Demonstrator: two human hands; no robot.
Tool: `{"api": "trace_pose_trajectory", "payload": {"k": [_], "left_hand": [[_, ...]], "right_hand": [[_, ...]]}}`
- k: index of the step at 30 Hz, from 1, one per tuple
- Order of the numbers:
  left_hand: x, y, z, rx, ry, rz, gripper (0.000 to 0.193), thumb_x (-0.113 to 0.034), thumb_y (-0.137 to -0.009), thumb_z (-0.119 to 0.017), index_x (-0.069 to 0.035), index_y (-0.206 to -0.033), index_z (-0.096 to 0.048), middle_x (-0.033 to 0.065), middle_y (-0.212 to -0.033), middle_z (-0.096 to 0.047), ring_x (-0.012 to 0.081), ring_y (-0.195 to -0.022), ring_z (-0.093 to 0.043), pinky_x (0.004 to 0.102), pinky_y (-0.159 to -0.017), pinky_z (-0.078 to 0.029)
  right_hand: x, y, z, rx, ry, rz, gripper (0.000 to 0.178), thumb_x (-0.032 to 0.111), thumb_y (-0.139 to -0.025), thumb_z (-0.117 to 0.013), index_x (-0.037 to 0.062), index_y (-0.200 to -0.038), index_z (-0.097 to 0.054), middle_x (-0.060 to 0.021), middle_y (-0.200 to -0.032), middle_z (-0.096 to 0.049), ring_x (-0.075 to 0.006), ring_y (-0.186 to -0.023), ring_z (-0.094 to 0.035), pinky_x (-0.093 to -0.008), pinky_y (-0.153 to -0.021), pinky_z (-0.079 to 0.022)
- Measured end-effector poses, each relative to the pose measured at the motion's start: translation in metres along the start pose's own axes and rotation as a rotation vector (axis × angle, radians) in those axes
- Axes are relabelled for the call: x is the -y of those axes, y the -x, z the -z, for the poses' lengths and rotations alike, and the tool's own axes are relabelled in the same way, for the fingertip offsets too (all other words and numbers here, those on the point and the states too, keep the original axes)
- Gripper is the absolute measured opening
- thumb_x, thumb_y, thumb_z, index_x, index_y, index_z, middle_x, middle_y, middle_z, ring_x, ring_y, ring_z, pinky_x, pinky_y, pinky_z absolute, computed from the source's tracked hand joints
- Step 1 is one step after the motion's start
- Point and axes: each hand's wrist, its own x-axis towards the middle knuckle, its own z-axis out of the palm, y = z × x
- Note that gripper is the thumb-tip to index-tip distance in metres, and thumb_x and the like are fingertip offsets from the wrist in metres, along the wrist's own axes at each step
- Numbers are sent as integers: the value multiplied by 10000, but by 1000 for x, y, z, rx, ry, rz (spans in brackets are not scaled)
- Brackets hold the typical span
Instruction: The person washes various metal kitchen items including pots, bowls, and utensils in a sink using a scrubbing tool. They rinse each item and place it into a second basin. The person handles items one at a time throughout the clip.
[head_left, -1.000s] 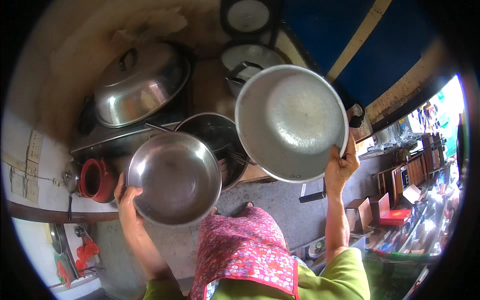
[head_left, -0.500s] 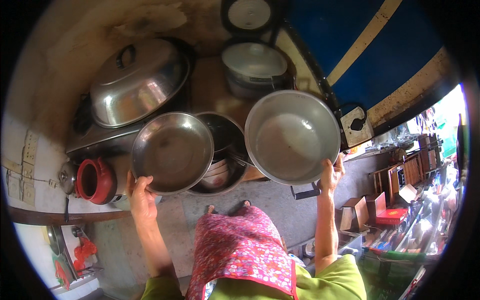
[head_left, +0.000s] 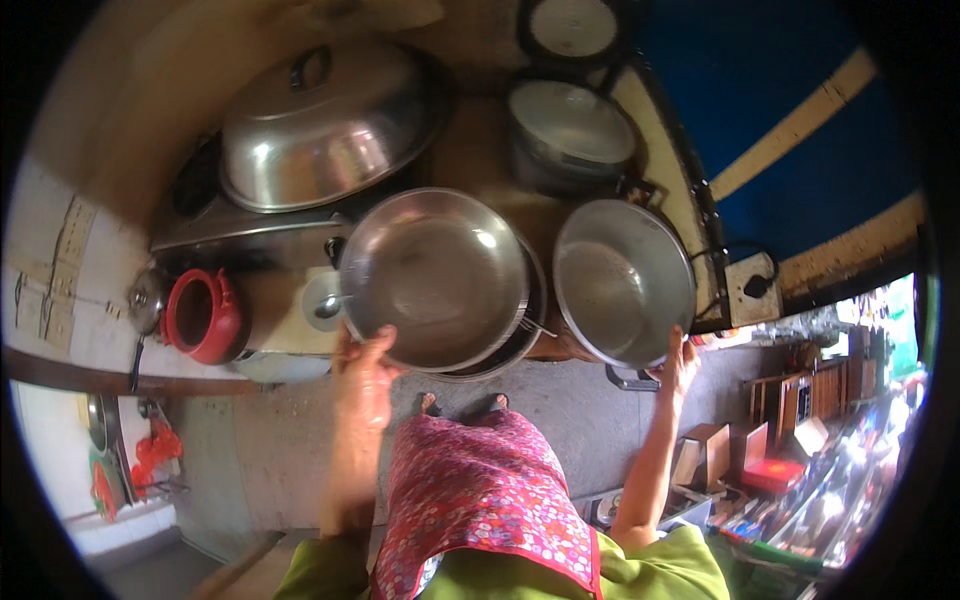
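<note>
Fingers of the left hand (head_left: 362, 385) have brought the pan (head_left: 430, 275) rightward in the past half second; beyond them it now hides most of the basin (head_left: 541, 290), uncovering a spoon (head_left: 326, 307) to their left. So the pan seems centred over the basin, though whether they touch I cannot tell. These fingers are bent around its near-left rim, thumb on top. Right-hand (head_left: 678, 368) fingers pinch the near rim of the pot (head_left: 622, 280), which tilts away ahead and left of them, mouth facing up.
</note>
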Motion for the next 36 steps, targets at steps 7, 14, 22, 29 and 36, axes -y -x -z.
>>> {"api": "trace_pose_trajectory", "payload": {"k": [7, 14, 22, 29, 36], "left_hand": [[51, 11, -27, 231, 67, 177, 421, -79, -852, -696, -159, -1219, -507, 16, -1044, -620, 145, -862, -637, 307, -615, -590], [64, -53, -22, 463, -991, -748, 438, -355, -949, -534, -35, -1248, -549, 190, -1135, -596, 369, -1120, -522, 483, -992, -373], [52, -65, -35, 622, -1702, -897, 447, -80, -666, -641, 28, -1099, -624, 188, -970, -621, 289, -1009, -559, 417, -860, -348], [23, -71, -47, 744, -1577, -1034, 140, -92, -751, -599, -56, -883, -630, 132, -978, -632, 292, -1000, -565, 466, -884, -362], [-24, -53, -51, 779, -1538, -1003, 93, -139, -808, -596, -47, -794, -596, 109, -850, -605, 290, -923, -566, 407, -861, -403]], "right_hand": [[153, 135, -7, 320, -64, 191, 527, 418, -914, -586, -14, -1214, -573, -111, -893, -667, -218, -582, -640, -299, -416, -475], [169, 132, -101, 474, -151, 68, 185, 104, -898, -533, -66, -963, -570, -128, -614, -602, -225, -461, -588, -324, -432, -465], [150, 120, -156, 311, 489, 1121, 391, 6, -815, -559, 57, -1200, -514, -210, -946, -656, -384, -795, -655, -444, -635, -540], [132, 121, -180, 399, 731, 1221, 349, 78, -828, -544, 36, -1172, -497, -168, -1011, -613, -327, -855, -643, -453, -683, -503], [199, 108, -214, 800, 973, 1458, 187, 114, -786, -571, 92, -947, -664, -103, -891, -673, -280, -861, -654, -392, -714, -487]]}}
